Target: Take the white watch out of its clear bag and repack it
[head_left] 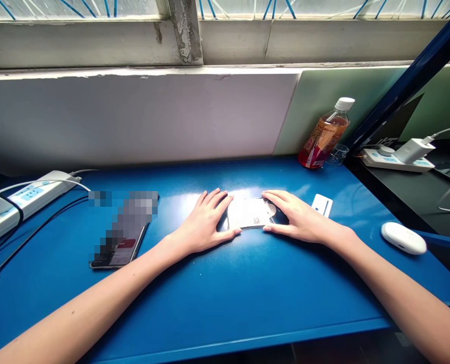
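A flat, dark rectangular object with a white label point(247, 212) lies on the blue desk point(225, 293). A small printed square shows on the label; the object's exact kind I cannot make out. My left hand point(209, 220) grips its left end, thumb at the near edge and fingers at the far edge. On the opposite end my right hand point(295, 215) holds it the same way. Both palms cover parts of its ends. Just beyond my right wrist lies a small white card point(322, 205), partly hidden by the hand.
A phone point(128, 237), partly pixelated, lies left of my left forearm. Power strips stand at the far left point(31, 194) and right point(387, 159), with cables. A drink bottle point(325, 134) stands by the wall point(141, 119). A white earbud case point(403, 238) sits near the right edge.
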Action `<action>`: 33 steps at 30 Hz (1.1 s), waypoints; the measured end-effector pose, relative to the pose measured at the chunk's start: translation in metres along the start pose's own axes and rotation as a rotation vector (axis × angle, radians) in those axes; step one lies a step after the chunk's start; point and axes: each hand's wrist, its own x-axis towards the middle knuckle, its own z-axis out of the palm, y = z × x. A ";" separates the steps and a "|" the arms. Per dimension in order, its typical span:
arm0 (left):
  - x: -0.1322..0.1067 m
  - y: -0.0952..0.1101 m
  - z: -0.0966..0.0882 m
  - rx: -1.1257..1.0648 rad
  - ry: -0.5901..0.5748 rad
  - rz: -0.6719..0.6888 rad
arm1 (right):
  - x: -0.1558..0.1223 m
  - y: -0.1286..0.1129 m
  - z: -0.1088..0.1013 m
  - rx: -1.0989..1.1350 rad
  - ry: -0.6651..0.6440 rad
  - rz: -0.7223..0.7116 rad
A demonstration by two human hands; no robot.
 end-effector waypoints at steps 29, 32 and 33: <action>0.000 0.002 -0.002 -0.004 -0.013 -0.016 | 0.001 0.001 -0.001 0.044 0.010 0.033; 0.000 0.002 -0.002 -0.008 -0.009 -0.022 | 0.001 0.001 -0.001 0.056 0.022 0.041; 0.000 0.002 -0.002 -0.010 -0.008 -0.022 | 0.001 0.001 -0.001 0.060 0.025 0.040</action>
